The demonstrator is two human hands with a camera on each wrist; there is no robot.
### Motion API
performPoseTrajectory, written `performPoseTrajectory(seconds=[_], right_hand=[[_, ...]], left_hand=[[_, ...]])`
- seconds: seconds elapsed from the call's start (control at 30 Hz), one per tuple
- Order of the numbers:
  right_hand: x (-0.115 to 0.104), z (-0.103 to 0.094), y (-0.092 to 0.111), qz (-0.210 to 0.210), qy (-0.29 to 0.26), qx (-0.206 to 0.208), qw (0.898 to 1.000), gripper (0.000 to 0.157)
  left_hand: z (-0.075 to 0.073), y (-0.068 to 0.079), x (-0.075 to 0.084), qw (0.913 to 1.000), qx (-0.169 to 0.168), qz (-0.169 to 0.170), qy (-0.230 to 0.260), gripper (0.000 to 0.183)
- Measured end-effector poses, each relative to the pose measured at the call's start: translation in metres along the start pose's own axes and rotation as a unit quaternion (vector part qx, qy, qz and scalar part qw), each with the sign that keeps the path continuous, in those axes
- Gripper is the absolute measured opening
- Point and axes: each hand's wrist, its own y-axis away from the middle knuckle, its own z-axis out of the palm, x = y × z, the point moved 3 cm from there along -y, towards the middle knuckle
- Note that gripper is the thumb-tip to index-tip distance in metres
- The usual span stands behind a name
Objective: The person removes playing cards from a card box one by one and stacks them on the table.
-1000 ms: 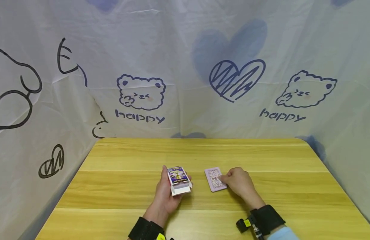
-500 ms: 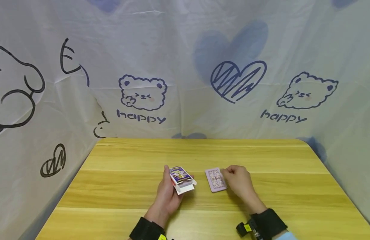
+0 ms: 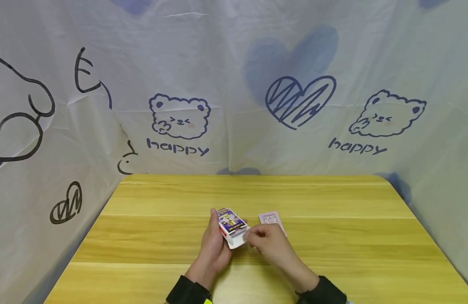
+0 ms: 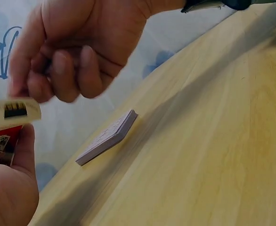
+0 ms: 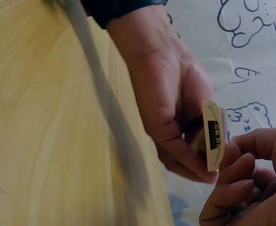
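My left hand (image 3: pixel 212 249) holds a purple-and-white playing card box (image 3: pixel 230 219), its open end tilted toward me. The box's white end flap (image 3: pixel 236 242) stands folded out; its printed face shows in the right wrist view. My right hand (image 3: pixel 275 247) has curled fingers, and its fingertips are at the right side of the open end. Whether they pinch a flap or only touch it is hidden. A stack of playing cards (image 3: pixel 270 218) with a pinkish patterned back lies on the table, partly covered by my right hand; the left wrist view shows the stack's side (image 4: pixel 124 134).
A light wooden table (image 3: pixel 150 198) lies under both hands. White cloth (image 3: pixel 234 63) with drawn bears and hearts hangs around it at the back and sides.
My right hand has moved left from the card stack to the open end of the box. The box has shifted slightly right and away in my left hand. The card stack stays put.
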Motion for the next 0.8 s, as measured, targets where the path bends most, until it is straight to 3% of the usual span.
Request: performPoseTrajectory(seconds=[0.13,0.33,0.53,0.8], right_hand=[[0.006,0.003,-0.001,0.013,0.004,-0.002,1.0,0.016],[0.016,0.004,-0.006,0.063,-0.06,0.016,0.996,0.027],[0.021,0.005,-0.008,0.089,-0.081,0.039,0.992,0.035],[0.023,0.004,-0.007,0.104,-0.116,0.059,0.986,0.03]], left_hand=[[0.002,0.002,0.0,0.9999,0.002,0.011,-0.008,0.072],[0.007,0.003,-0.002,0.9994,0.0,0.032,-0.016,0.072],[0.007,0.003,-0.003,0.9988,0.002,0.044,-0.021,0.059],[0.009,0.004,-0.005,0.9984,-0.003,0.046,-0.034,0.055]])
